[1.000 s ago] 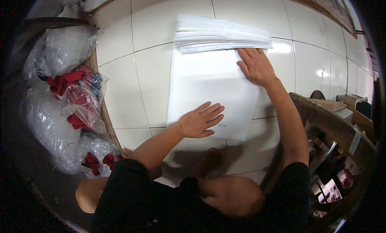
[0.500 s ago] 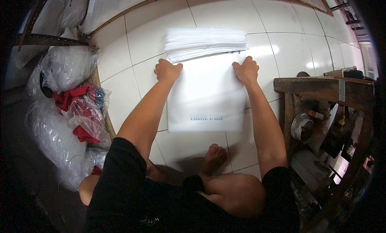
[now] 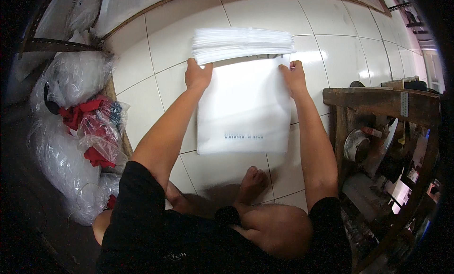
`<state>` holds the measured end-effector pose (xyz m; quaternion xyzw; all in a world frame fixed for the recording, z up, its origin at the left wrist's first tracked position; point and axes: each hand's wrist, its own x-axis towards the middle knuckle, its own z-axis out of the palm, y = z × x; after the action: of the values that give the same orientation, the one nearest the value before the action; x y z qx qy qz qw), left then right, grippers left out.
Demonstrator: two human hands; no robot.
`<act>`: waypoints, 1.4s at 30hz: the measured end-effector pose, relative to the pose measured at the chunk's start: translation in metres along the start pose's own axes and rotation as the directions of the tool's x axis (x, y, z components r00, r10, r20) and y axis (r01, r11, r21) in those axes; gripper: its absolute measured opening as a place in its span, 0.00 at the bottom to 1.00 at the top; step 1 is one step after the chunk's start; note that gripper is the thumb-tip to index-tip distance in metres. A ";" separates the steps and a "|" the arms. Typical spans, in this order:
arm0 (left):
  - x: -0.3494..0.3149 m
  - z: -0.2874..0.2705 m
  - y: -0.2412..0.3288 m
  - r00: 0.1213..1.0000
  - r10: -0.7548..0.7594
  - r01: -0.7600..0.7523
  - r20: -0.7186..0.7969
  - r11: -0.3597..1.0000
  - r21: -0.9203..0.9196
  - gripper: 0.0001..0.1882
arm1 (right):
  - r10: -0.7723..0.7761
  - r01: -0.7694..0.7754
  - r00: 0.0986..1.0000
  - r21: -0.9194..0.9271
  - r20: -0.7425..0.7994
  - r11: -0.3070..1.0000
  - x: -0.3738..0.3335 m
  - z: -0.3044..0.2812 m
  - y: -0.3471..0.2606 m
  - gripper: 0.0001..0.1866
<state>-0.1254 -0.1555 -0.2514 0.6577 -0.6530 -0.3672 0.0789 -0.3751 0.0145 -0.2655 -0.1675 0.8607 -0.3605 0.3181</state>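
Note:
A flat, rectangular white sheet (image 3: 243, 99) with faint blue print near its near edge lies in front of me; it looks like a thin plastic bag. My left hand (image 3: 198, 76) pinches its far left corner. At the far right corner, my right hand (image 3: 294, 78) grips it between thumb and fingers. The sheet's far edge is raised a little off what lies beneath. Just beyond it is a thick stack of similar white folded sheets (image 3: 243, 39), its layered edges facing me. Whether the sheet is joined to that stack I cannot tell.
White floor tiles (image 3: 139, 77) surround the work. On the left are clear plastic bags (image 3: 71, 146), with red cloth (image 3: 97, 110) in one of them. A worn wooden bench (image 3: 378, 98) stands at the right, with tools and scraps beneath. My bare foot (image 3: 253, 181) rests near the sheet.
Both hands have moved slightly away from me, holding the sheet's far corners. The far edge has shifted toward the stack and lifted. The stack appears slightly farther up in view.

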 end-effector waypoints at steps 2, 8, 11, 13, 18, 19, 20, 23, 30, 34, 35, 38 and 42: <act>0.003 0.000 -0.004 1.000 -0.029 0.029 -0.003 0.993 -0.117 0.33 | 0.100 -0.110 0.994 0.252 0.055 0.961 -0.004 -0.003 -0.002 0.30; 0.014 -0.009 0.002 0.865 -0.119 0.411 0.487 0.724 -0.553 0.28 | 0.139 -0.305 0.924 0.470 0.355 0.828 -0.006 -0.011 -0.025 0.27; 0.002 -0.018 0.016 0.855 -0.084 0.390 0.512 0.754 -0.529 0.26 | 0.157 -0.324 0.925 0.503 0.346 0.801 -0.005 -0.007 -0.034 0.26; -0.003 -0.027 0.021 0.877 -0.082 0.311 0.474 0.848 -0.429 0.25 | 0.152 -0.323 0.926 0.517 0.345 0.793 -0.007 -0.008 -0.039 0.26; -0.017 -0.057 0.000 0.892 0.134 0.187 0.432 0.760 -0.623 0.23 | -0.128 -0.150 0.936 0.700 0.328 0.698 -0.037 -0.029 -0.028 0.26; -0.019 -0.067 -0.006 0.880 0.214 0.142 0.424 0.733 -0.665 0.23 | -0.134 -0.162 0.913 0.646 0.384 0.746 -0.037 -0.047 -0.021 0.27; -0.027 -0.077 -0.010 0.861 0.257 0.123 0.438 0.732 -0.671 0.24 | -0.190 -0.109 0.922 0.695 0.338 0.710 -0.047 -0.059 -0.017 0.27; -0.051 -0.125 -0.017 0.816 0.374 0.033 0.441 0.732 -0.680 0.25 | -0.444 -0.058 0.842 0.869 0.307 0.491 -0.058 -0.103 0.011 0.30; -0.107 -0.203 0.005 0.702 0.711 -0.712 0.038 0.701 0.029 0.16 | -0.621 0.186 0.781 0.929 0.057 0.320 -0.106 -0.156 -0.041 0.31; -0.138 -0.183 0.048 0.509 0.847 -0.775 -0.154 0.528 0.346 0.14 | -0.393 0.396 0.896 0.771 -0.206 0.499 -0.174 -0.134 -0.102 0.25; -0.140 -0.177 0.037 0.574 0.783 -0.792 -0.240 0.605 0.080 0.13 | -0.385 0.398 0.897 0.779 -0.219 0.485 -0.179 -0.117 -0.102 0.25; -0.162 -0.178 0.023 0.573 0.786 -0.758 -0.232 0.616 0.214 0.13 | -0.338 0.416 0.901 0.759 -0.271 0.501 -0.207 -0.091 -0.120 0.24; -0.154 -0.172 0.030 0.404 0.894 -0.794 -0.194 0.448 0.410 0.12 | -0.293 0.449 0.893 0.695 -0.341 0.561 -0.236 -0.087 -0.137 0.23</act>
<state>-0.0302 -0.0829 -0.0516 0.2936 -0.9073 -0.0520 0.2963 -0.2504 0.0876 -0.0191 -0.1625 0.5999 -0.7593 0.1929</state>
